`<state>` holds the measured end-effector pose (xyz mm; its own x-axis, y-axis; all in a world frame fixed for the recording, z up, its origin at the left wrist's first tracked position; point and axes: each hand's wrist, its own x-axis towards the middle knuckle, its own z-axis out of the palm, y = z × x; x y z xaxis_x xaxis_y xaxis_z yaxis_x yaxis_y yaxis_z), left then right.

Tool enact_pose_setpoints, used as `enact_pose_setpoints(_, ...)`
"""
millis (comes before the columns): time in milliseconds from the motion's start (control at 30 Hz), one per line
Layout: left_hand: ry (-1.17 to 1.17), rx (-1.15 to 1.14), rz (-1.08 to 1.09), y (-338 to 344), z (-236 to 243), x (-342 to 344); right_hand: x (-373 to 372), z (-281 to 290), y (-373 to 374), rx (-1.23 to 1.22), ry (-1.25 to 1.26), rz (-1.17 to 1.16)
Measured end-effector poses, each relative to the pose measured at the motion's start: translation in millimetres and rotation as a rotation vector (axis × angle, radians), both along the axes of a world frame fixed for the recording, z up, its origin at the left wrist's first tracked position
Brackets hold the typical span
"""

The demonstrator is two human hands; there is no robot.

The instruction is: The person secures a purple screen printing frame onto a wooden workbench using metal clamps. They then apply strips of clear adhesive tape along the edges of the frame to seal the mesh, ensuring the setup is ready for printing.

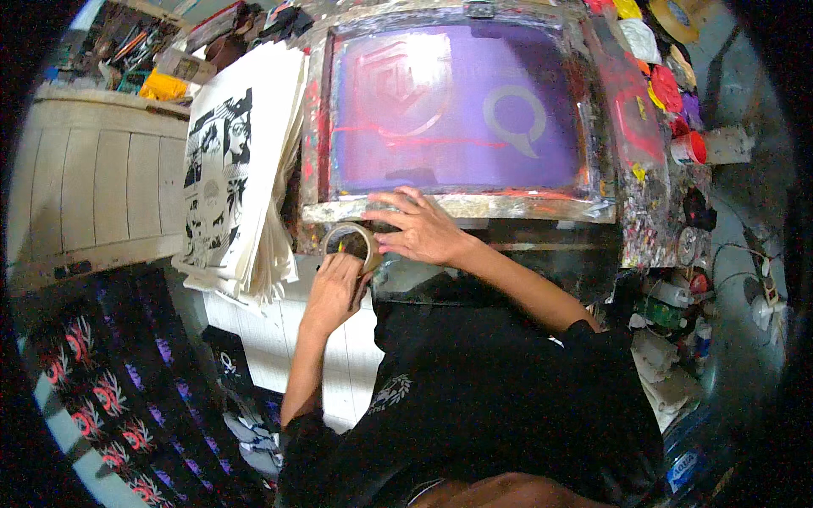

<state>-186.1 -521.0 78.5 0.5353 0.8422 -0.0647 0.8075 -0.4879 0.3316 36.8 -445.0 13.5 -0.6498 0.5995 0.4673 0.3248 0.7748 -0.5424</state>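
My left hand point(338, 290) grips the lower edge of a roll of tape point(371, 243), fingers curled over its rim. The roll stands just below the near wooden bar of a screen-printing frame point(474, 207). My right hand point(421, 230) reaches in from the right with its fingers spread. Its upper fingers lie over the frame's near bar, and its lower fingertips are at the roll's right side. The mesh point(406, 161) is purple, with a pale speech-bubble shape and a faint emblem, and a pink-red streak crosses it.
A thick stack of printed paper sheets point(222, 182) lies left of the frame. A paint-smeared board with colourful rags and a red cup point(690, 148) is at the right. Black fabric with red and purple prints point(110, 389) spreads at lower left. Cables hang at far right.
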Motion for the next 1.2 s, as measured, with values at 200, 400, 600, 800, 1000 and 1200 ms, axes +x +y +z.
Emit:
enact_pose_setpoints(200,-0.177,-0.125,-0.229,45.9,91.8,28.2,46.8,40.6,-8.3,-0.655,0.425,0.002)
enact_pose_setpoints(400,-0.192,-0.209,-0.288,117.9,126.8,72.6,155.6,96.1,-11.9,-1.019,0.395,-0.120)
enact_pose_setpoints(600,-0.062,-0.268,-0.100,143.0,153.7,67.1,303.4,87.3,-47.8,-0.914,0.342,-0.532)
enact_pose_setpoints(800,-0.178,0.391,-0.523,94.0,212.2,73.9,375.0,139.8,-98.9,-0.652,0.298,-0.422)
enact_pose_setpoints(1000,-0.598,0.859,-0.685,57.8,234.1,81.0,388.6,133.9,-132.7,-0.472,0.351,-0.683)
enact_pose_setpoints(1200,-0.360,0.829,-0.620,15.7,253.0,52.2,393.7,99.4,-123.5,-0.410,0.413,-0.918)
